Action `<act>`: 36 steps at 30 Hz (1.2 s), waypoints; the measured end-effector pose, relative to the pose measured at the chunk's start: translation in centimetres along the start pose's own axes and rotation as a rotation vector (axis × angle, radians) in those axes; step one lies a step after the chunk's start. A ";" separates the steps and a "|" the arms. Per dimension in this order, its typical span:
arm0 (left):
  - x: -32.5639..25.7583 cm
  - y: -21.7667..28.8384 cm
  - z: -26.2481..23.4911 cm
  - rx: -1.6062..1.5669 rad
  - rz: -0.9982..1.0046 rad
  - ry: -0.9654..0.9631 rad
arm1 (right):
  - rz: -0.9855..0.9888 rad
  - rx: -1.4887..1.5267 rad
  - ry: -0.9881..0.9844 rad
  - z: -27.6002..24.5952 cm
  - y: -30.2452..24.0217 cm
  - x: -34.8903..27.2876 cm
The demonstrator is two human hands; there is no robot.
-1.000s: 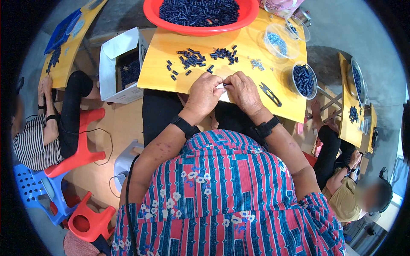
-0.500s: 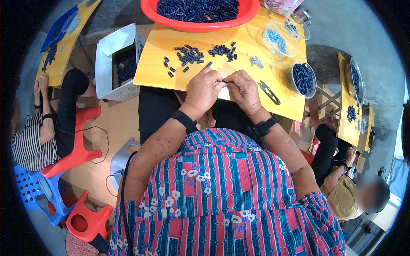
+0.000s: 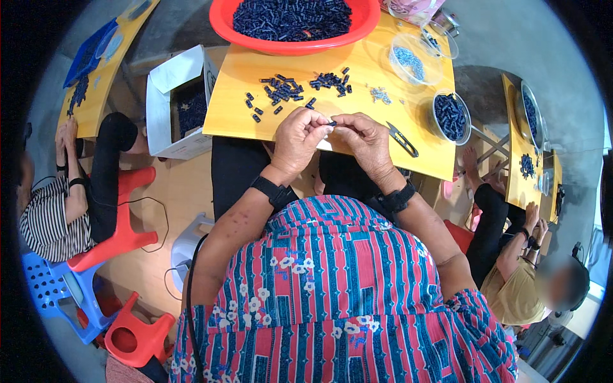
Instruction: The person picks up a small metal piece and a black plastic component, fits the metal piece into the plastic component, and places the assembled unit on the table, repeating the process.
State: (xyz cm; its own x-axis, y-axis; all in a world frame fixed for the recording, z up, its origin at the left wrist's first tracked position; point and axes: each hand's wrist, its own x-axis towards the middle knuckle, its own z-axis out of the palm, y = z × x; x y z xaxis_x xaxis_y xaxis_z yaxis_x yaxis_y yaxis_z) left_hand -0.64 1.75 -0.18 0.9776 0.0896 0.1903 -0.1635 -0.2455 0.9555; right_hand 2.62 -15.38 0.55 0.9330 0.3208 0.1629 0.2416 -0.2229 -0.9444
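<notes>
Over the table's near edge, my left hand (image 3: pixel 299 138) and my right hand (image 3: pixel 365 142) meet, both closed in a pinch. Between their fingertips is a small dark cylindrical piece (image 3: pixel 331 124); whatever else the fingers hold is hidden. Beyond my hands lie two loose groups of like dark pieces (image 3: pixel 283 89) on the yellow table (image 3: pixel 249 67), with a few strays nearer my left hand. Right of my right hand rests a pair of black thread snips (image 3: pixel 403 140). A small scatter of clear bits (image 3: pixel 381 95) lies beyond the snips.
A red basin (image 3: pixel 220 29) heaped with dark pieces stands at the far edge. On the right are a tub of dark pieces (image 3: pixel 451 118) and a tub of clear bits (image 3: pixel 410 64). An open white carton (image 3: pixel 163 102) stands left. Seated people (image 3: pixel 48 220) work at both sides.
The dark piece between my fingertips shows more plainly now, and my hands have shifted slightly. The tabletop things keep their places; the whole view has moved a little.
</notes>
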 end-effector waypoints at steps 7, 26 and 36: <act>0.2 0.1 0.0 0.009 -0.001 -0.030 | -0.051 -0.111 0.016 -0.2 -1.1 0.2; 0.1 1.0 0.0 0.153 0.038 -0.138 | -0.196 -0.370 0.123 -4.5 -0.4 1.7; 0.2 0.8 -0.1 0.212 0.051 -0.153 | -0.275 -0.742 0.063 -7.7 0.0 5.0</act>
State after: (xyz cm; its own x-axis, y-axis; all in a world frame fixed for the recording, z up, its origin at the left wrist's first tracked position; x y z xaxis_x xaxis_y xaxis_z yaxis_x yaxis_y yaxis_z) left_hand -0.55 1.68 0.69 0.9802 -0.0711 0.1850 -0.1971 -0.4444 0.8739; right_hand 9.31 -20.84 3.55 0.8220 0.4059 0.3995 0.5597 -0.7055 -0.4347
